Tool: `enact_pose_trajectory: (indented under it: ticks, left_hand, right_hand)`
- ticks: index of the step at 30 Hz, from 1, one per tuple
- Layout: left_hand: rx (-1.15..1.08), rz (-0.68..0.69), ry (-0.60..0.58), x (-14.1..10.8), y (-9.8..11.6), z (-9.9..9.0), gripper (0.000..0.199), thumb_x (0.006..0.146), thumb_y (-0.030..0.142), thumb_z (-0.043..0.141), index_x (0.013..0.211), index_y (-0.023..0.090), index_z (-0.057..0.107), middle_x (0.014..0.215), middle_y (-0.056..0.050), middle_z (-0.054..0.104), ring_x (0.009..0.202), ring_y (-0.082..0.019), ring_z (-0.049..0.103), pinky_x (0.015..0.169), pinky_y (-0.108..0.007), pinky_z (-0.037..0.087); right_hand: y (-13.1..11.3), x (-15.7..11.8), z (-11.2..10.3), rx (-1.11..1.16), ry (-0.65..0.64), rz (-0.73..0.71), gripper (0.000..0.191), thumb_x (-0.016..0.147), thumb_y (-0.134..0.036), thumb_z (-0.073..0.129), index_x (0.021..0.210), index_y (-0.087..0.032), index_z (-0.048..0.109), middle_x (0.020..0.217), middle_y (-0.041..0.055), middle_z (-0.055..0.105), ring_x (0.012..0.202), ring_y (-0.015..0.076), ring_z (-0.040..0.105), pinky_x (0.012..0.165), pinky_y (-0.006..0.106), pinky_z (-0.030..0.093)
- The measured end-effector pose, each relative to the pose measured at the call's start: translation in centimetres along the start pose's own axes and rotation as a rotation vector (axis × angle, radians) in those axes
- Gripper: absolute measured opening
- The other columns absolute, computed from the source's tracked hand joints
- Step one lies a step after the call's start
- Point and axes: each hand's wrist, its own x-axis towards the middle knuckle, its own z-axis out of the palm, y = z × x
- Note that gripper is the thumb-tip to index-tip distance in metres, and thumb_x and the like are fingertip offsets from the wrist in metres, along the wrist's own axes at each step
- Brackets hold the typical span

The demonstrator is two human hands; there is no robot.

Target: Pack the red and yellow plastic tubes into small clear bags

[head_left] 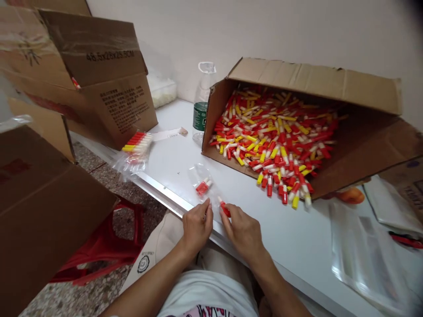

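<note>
My left hand (197, 223) is closed at the table's front edge, its fingertips pinching the edge of a clear plastic bag (197, 172). Two red-and-white tubes (203, 186) lie in that bag on the white table. Beside it, my right hand (243, 229) pinches a red tube with a white end (224, 207) between thumb and fingers. Behind my hands, an open cardboard box (313, 86) lies on its side, with a heap of red, yellow and white tubes (264, 136) spilling from its mouth.
At the left are cardboard boxes (112, 97) and a filled bag of tubes (137, 147). A clear bottle (200, 110) stands by the open box. Flat plastic bags (363, 251) lie at the right. A red stool (105, 237) is below, left.
</note>
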Motion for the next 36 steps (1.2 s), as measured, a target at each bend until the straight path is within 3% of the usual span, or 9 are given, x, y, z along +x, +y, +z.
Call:
enact_pose_trajectory:
  ticks: [4, 7, 10, 14, 17, 22, 24, 30, 36]
  left_hand:
    - [-0.004, 0.045, -0.077, -0.7, 0.0, 0.6, 0.029, 0.09, 0.02, 0.043, 0.111, 0.012, 0.061, 0.081, -0.007, 0.07, 0.07, -0.016, 0.066, 0.062, -0.026, 0.051]
    - [-0.007, 0.031, -0.101, -0.8, -0.3, 0.7, 0.031, 0.09, 0.02, 0.041, 0.114, 0.012, 0.059, 0.086, -0.009, 0.07, 0.074, -0.017, 0.066, 0.066, -0.028, 0.052]
    - [0.009, 0.038, -0.126, -0.7, -0.4, 0.6, 0.032, 0.091, 0.019, 0.039, 0.117, 0.014, 0.056, 0.087, -0.008, 0.069, 0.076, -0.017, 0.066, 0.068, -0.028, 0.052]
    - [0.008, 0.057, -0.164, -0.7, -0.3, 0.3, 0.033, 0.09, 0.015, 0.036, 0.117, 0.013, 0.054, 0.084, -0.009, 0.068, 0.075, -0.018, 0.065, 0.068, -0.029, 0.052]
    - [-0.029, 0.094, -0.178, -0.9, 0.0, 0.1, 0.033, 0.09, 0.014, 0.034, 0.115, 0.011, 0.055, 0.082, -0.009, 0.067, 0.074, -0.018, 0.064, 0.067, -0.03, 0.052]
    - [-0.123, 0.059, -0.194, -1.2, 0.1, -0.1, 0.029, 0.089, 0.013, 0.036, 0.106, 0.014, 0.058, 0.087, -0.009, 0.068, 0.08, -0.017, 0.066, 0.072, -0.028, 0.052]
    - [-0.129, 0.041, -0.181, -1.1, 0.0, -0.2, 0.029, 0.089, 0.013, 0.037, 0.108, 0.014, 0.059, 0.09, -0.008, 0.069, 0.081, -0.017, 0.066, 0.074, -0.028, 0.053]
    - [-0.157, -0.017, -0.094, -1.1, -0.5, -0.5, 0.031, 0.09, 0.015, 0.038, 0.112, 0.012, 0.059, 0.088, -0.009, 0.07, 0.079, -0.016, 0.066, 0.071, -0.027, 0.053]
    - [-0.177, 0.011, -0.064, -1.9, -0.5, -0.6, 0.035, 0.089, 0.014, 0.037, 0.117, 0.011, 0.057, 0.08, -0.008, 0.069, 0.069, -0.015, 0.064, 0.064, -0.025, 0.051]
  right_hand:
    - [-0.2, 0.5, 2.1, -0.009, -0.02, -0.026, 0.024, 0.093, -0.025, 0.039, 0.103, -0.016, 0.058, 0.084, 0.0056, 0.065, 0.074, 0.0155, 0.061, 0.063, 0.024, 0.045]
    - [0.0, 0.6, 1.8, 0.065, -0.12, -0.095, 0.027, 0.093, -0.021, 0.037, 0.112, -0.017, 0.056, 0.088, 0.005, 0.064, 0.077, 0.015, 0.06, 0.067, 0.025, 0.045]
    - [0.0, 1.0, 1.4, -0.082, -0.109, -0.076, 0.027, 0.093, -0.028, 0.038, 0.101, -0.017, 0.061, 0.087, 0.0079, 0.06, 0.08, 0.0187, 0.055, 0.068, 0.028, 0.043]
    - [-0.3, 2.8, 1.6, -0.195, -0.083, -0.093, 0.034, 0.088, -0.03, 0.047, 0.118, -0.018, 0.057, 0.115, 0.0137, 0.053, 0.098, 0.0255, 0.047, 0.081, 0.036, 0.039]
    - [-0.2, 4.4, 1.9, -0.223, -0.195, -0.115, 0.035, 0.086, -0.024, 0.047, 0.12, -0.023, 0.057, 0.124, 0.0121, 0.049, 0.103, 0.0264, 0.044, 0.083, 0.037, 0.037]
    - [0.5, 5.8, 1.4, -0.104, -0.468, -0.206, 0.047, 0.087, -0.02, 0.044, 0.133, -0.031, 0.044, 0.115, 0.0069, 0.053, 0.093, 0.0175, 0.052, 0.071, 0.026, 0.038]
    - [0.7, 6.0, 1.2, -0.085, -0.515, -0.266, 0.043, 0.088, -0.02, 0.042, 0.129, -0.031, 0.047, 0.111, 0.0056, 0.054, 0.092, 0.016, 0.053, 0.07, 0.024, 0.037]
    - [-0.3, 6.8, 2.9, -0.275, -0.417, -0.229, 0.022, 0.09, -0.022, 0.043, 0.099, -0.019, 0.063, 0.087, 0.0075, 0.062, 0.082, 0.0188, 0.054, 0.071, 0.03, 0.034]
    - [-1.2, 7.3, 4.7, -0.31, -0.253, -0.024, 0.034, 0.09, -0.046, 0.043, 0.101, -0.018, 0.059, 0.093, 0.0106, 0.06, 0.089, 0.0232, 0.054, 0.07, 0.031, 0.036]
